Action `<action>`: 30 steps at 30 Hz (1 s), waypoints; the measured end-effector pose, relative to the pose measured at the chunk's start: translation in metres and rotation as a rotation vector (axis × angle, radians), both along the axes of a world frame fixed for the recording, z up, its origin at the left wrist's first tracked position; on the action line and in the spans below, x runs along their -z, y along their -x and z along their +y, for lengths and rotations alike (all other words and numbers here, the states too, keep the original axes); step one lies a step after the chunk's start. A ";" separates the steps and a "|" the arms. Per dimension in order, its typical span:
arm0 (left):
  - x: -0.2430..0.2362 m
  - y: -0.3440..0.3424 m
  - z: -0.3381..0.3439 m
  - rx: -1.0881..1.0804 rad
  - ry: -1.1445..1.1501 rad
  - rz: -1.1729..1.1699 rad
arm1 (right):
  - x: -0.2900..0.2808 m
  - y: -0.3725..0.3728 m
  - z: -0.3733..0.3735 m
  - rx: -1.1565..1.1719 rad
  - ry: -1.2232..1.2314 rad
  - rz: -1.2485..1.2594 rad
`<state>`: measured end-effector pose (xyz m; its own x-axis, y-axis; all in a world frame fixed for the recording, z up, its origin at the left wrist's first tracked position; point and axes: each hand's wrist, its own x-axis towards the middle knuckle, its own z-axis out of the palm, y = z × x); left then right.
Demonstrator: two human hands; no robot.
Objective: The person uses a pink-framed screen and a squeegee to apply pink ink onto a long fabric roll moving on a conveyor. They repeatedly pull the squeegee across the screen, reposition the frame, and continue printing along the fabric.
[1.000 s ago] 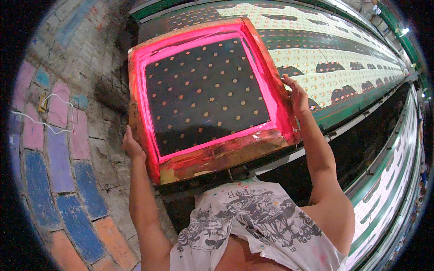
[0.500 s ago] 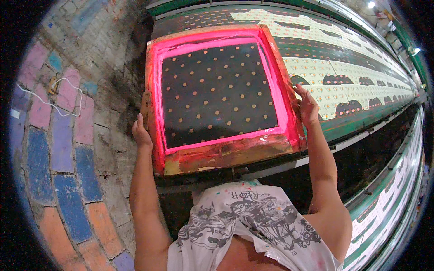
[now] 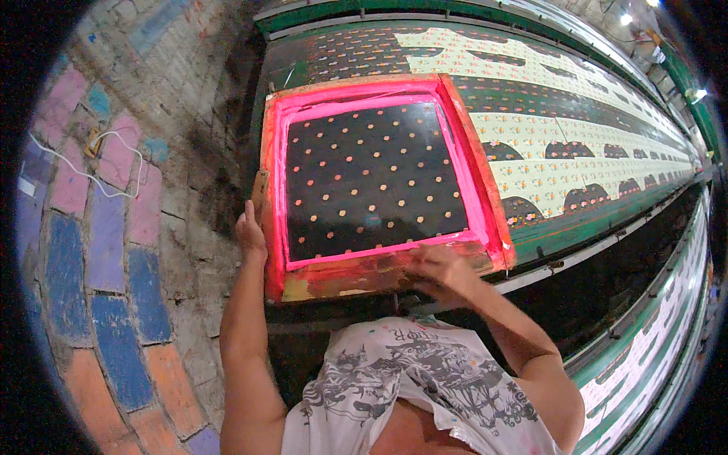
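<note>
A screen-printing frame point(image 3: 274, 152) with wooden rails and bright pink tape lies at the near end of a long green table point(image 3: 561, 231). Its dark mesh point(image 3: 371, 178) carries rows of small pale dots. My left hand point(image 3: 252, 235) grips the frame's left rail, thumb up along the outside, with the other fingers mostly hidden. Over the near rail, right of its middle, is my right hand point(image 3: 442, 271). Motion smears its fingers, and I cannot tell whether it touches the wood.
Cream fabric pieces point(image 3: 584, 123) with small floral prints lie along the table beyond the frame. A second table with similar pieces point(image 3: 644, 364) runs at the lower right. Left is a worn floor with painted blocks point(image 3: 106, 243) and a white cable point(image 3: 76, 171).
My right hand has left the frame's right rail and moved leftward to the near rail. My left hand stays on the left rail. The frame sits slightly lower in the view.
</note>
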<state>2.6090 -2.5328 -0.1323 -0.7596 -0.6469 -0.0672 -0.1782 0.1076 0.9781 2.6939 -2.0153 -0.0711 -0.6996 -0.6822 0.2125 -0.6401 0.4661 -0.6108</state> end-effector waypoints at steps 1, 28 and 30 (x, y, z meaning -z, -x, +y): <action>0.000 0.002 0.005 -0.021 0.077 -0.042 | 0.003 -0.013 -0.011 -0.011 -0.051 0.097; 0.010 0.000 0.027 -0.006 0.420 0.161 | -0.038 -0.005 -0.085 0.189 -0.583 -0.041; 0.009 0.001 0.030 0.023 0.395 0.214 | -0.033 -0.019 -0.084 0.228 -0.505 -0.019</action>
<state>2.6076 -2.5027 -0.1415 -0.7442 -0.5740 0.3416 0.0301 0.4821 0.8756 2.7130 -2.0994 -0.0377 -0.8421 -0.5265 -0.1164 -0.4793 0.8298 -0.2857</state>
